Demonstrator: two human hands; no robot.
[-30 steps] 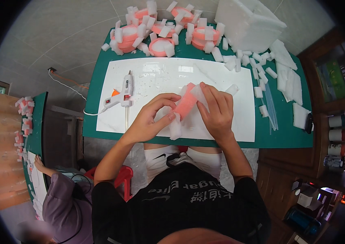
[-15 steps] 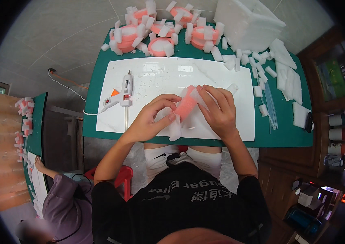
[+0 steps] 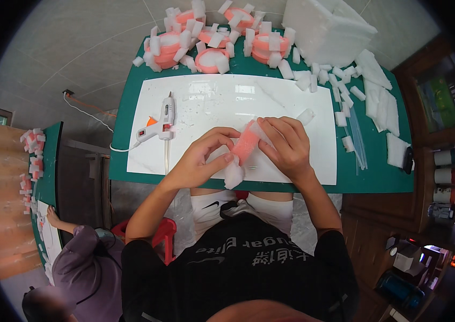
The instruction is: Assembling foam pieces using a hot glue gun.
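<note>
Pink foam strip (image 3: 246, 144), centre of frame, sits between your two hands, over the near half of the white board (image 3: 313, 153). Long axis slants from lower left to upper right. Left hand (image 3: 200, 160) is on its left side, thumb by the lower end, fingers curved round in a loose, part-open C. Right hand (image 3: 286, 147) is narrow, fingers and thumb closed on a white foam piece at the strip's upper right; exact contact partly hidden. Neither hand is clearly nearer. White foam block (image 3: 234, 176) hangs off the lower end. Glue gun (image 3: 167, 115) lies left of your hands, pink rings (image 3: 211, 61) upper middle, clear sticks (image 3: 357, 145) at right on the green counter (image 3: 380, 180).
</note>
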